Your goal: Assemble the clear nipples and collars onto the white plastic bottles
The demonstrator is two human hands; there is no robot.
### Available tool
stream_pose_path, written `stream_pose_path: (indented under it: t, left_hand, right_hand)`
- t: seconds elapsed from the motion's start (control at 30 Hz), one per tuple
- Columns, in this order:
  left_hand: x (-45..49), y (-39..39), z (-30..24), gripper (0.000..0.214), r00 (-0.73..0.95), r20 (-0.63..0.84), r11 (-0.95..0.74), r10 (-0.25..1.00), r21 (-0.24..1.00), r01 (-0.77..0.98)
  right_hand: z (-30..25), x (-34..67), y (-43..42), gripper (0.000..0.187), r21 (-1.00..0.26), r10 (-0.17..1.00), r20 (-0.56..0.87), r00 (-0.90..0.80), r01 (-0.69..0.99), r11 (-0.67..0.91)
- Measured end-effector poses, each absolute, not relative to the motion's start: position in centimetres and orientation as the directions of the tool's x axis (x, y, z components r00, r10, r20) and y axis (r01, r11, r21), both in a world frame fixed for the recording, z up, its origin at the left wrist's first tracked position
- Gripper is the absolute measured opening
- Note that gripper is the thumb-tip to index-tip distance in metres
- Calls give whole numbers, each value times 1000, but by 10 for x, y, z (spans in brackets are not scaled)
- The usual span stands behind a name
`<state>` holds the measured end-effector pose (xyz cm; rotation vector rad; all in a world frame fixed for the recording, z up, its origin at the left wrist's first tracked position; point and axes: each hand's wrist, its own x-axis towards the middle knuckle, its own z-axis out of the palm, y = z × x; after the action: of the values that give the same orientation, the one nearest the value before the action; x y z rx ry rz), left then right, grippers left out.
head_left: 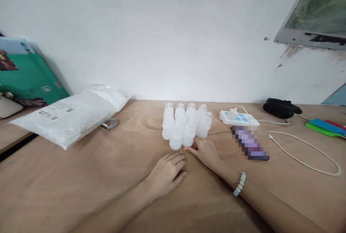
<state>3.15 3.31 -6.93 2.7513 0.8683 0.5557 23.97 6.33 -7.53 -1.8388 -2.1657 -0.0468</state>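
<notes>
Wooden tabletop (105,168): white dome-capped bottles (189,128)
Bottle bodies (176,142): likely light, slick; grasp here
Left hand (165,171): thumb apart, empty
Right hand (207,153): fingers' grip unclear

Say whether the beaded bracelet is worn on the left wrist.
No, the beaded bracelet circles the wrist of the right hand, the one close by the white bottles.
</notes>
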Motion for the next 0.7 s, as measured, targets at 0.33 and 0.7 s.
stream_pose_path:
  t: [0.33,0.7]
  left_hand:
    - [32,32,-66,22,767,244,-793,593,338,506]
    - [15,41,-52,29,818,150,-782,555,430,452]
  right_hand:
    - [-78,246,56,33,-121,924,244,-292,937,328]
    - [-78,281,40,37,-94,840,180,-512,841,533]
